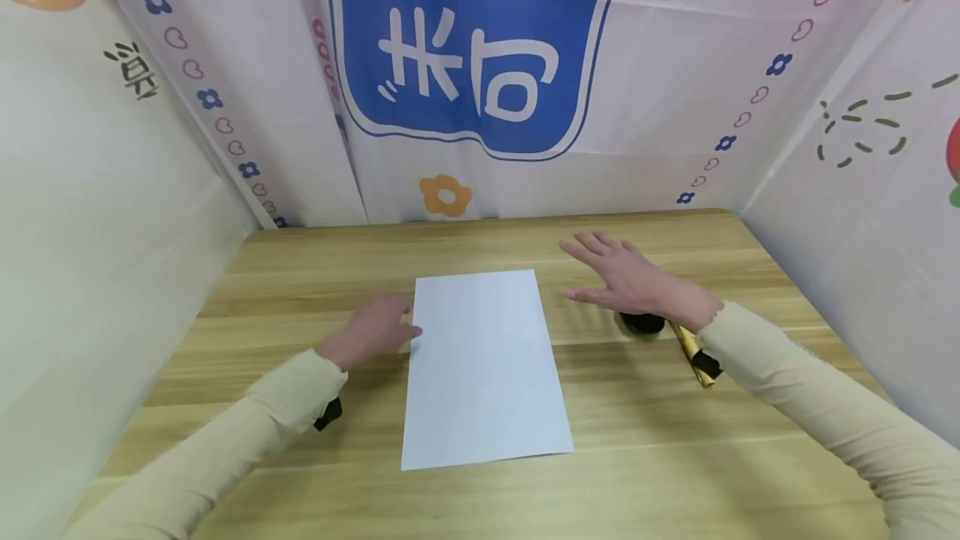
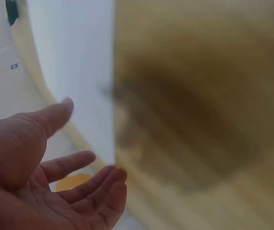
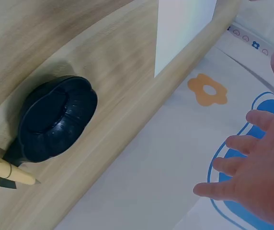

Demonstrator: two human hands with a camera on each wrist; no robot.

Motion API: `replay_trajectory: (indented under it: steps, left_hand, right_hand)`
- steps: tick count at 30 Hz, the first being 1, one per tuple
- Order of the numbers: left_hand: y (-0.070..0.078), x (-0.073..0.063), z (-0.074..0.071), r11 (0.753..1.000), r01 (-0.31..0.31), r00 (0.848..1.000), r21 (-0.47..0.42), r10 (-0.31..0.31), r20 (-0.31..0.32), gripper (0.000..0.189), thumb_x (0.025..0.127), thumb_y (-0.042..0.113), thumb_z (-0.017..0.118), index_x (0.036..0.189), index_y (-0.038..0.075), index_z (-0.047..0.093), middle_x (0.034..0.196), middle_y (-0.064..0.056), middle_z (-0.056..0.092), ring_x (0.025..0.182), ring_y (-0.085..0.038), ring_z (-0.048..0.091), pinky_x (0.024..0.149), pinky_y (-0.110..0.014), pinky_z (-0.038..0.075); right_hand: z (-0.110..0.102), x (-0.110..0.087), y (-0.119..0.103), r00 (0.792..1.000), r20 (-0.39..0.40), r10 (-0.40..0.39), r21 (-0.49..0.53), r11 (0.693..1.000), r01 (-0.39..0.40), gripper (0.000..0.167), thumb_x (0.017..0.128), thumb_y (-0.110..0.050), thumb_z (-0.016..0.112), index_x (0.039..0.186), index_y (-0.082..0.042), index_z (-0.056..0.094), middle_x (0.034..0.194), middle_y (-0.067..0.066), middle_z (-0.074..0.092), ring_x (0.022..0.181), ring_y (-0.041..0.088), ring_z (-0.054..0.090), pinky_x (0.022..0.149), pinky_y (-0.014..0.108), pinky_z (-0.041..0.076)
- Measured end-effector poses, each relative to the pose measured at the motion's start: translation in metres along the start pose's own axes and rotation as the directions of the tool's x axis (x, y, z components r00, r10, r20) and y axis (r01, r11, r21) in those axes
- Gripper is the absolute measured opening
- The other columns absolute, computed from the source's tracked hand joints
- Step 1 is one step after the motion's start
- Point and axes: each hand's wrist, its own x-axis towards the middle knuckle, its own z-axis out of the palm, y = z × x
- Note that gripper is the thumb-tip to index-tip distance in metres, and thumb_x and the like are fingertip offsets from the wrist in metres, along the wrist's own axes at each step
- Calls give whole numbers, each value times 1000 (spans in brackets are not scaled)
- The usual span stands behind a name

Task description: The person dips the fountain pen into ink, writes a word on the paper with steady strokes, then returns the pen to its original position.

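Observation:
A blank white sheet of paper [image 1: 483, 369] lies lengthwise on the wooden table. My left hand [image 1: 375, 327] is at its left edge, with loosely bent fingers and thumb apart; whether the fingertips touch the paper I cannot tell. In the left wrist view the hand [image 2: 65, 177] has nothing in its grasp. On the other side, my right hand [image 1: 626, 277] hovers with fingers spread. Under its wrist sits a small black scalloped dish [image 3: 58, 120], and beside that is a gold pen-like stick [image 3: 7, 168] with a pointed tip, partly out of frame.
The table [image 1: 315, 265] has light wood grain. White printed cloth [image 1: 660, 107] with a blue sign and flowers hangs behind its far edge, and similar sheets [image 1: 82, 257] close off both sides.

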Motion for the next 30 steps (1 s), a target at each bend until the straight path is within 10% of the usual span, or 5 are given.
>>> replay_trajectory:
  steps: [12, 22, 30]
  left_hand:
    - [-3, -9, 35, 998, -54, 998, -13, 54, 14, 64, 84, 34, 70, 130, -6, 52, 137, -34, 43, 124, -49, 44, 100, -56, 40]
    - [-12, -27, 31, 1000, 16, 999, 16, -16, 31, 67, 85, 39, 67, 136, -2, 49, 142, -32, 38, 125, -53, 40, 92, -61, 43]
    - [-21, -47, 24, 998, 40, 999, 39, -41, 29, 68, 86, 41, 66, 135, -2, 48, 141, -34, 39, 123, -55, 40, 87, -63, 45]
  right_hand:
    - [8, -44, 18, 995, -6, 103, 48, 994, -103, 69, 95, -46, 51, 150, -12, 27, 155, 22, 22, 141, 47, 21, 107, 68, 19]
    - [23, -113, 46, 958, -107, 266, 88, 962, -258, 54, 97, -24, 53, 138, 8, 40, 134, 33, 48, 117, 48, 51, 98, 58, 41]
    - [39, -124, 49, 920, -94, 381, 156, 918, -365, 42, 94, -22, 57, 116, 12, 51, 92, 23, 65, 79, 30, 64, 71, 46, 52]
